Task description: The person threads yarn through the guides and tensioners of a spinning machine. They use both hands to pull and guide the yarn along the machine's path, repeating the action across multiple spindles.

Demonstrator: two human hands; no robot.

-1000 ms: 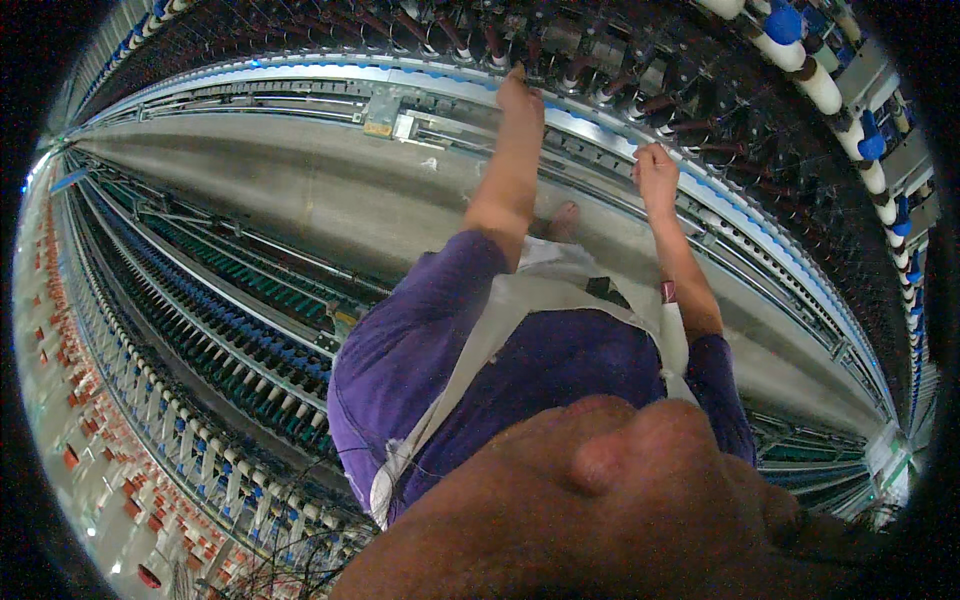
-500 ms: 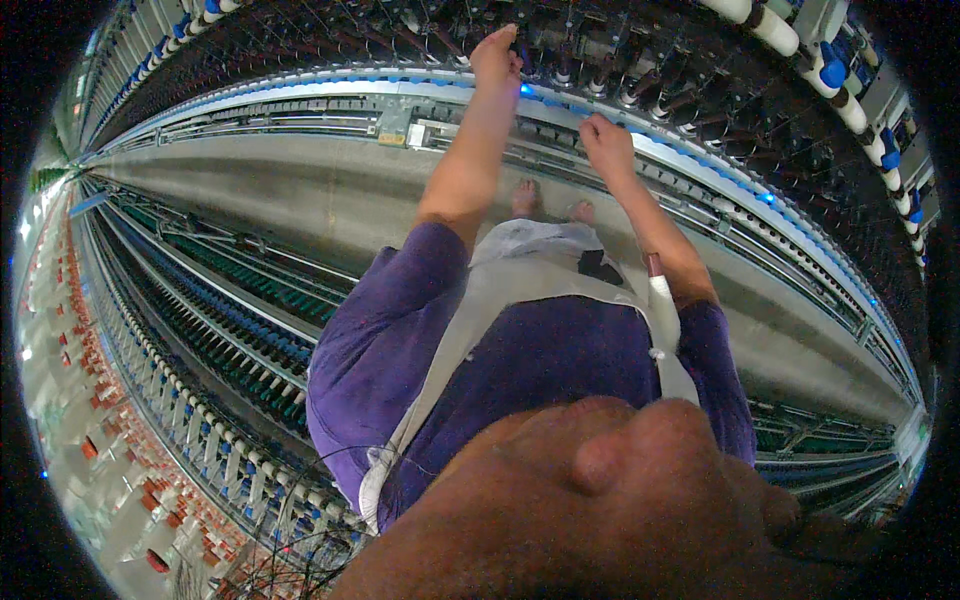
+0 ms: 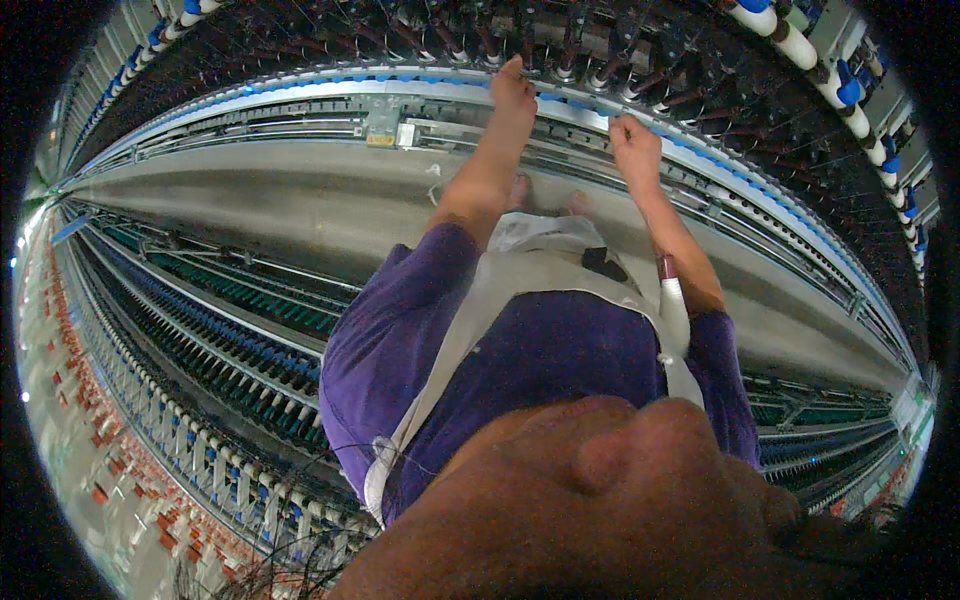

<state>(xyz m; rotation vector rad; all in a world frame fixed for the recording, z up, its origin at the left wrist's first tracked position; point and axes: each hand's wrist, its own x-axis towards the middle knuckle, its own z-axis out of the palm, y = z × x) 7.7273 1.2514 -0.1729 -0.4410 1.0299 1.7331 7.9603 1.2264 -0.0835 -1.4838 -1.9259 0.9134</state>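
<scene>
Long rows of spinning frames curve around the view, and I am looking down at a grey aisle floor with a spinning machine running along its far side. That machine's silver and blue rail is my landmark. Just beyond the rail stands a dark row of spindles, and farther along it, toward the upper right, sit white bobbins with blue ends.

My left hand reaches up to the rail and lies against it, fingers stretched toward the spindles just past it; I cannot tell whether it pinches anything, since any thread is too fine to see. My right hand rests on the rail a little along from the left, fingers curled loosely downward, seemingly touching the rail's edge; whether it grips something I cannot tell.

On my side of the rail, my purple shirt and a pale apron strap fill the middle. A white tube with a dark red tip sits by my right upper arm. Behind me, well away from the rail, another frame shows rows of green and blue bobbins.
</scene>
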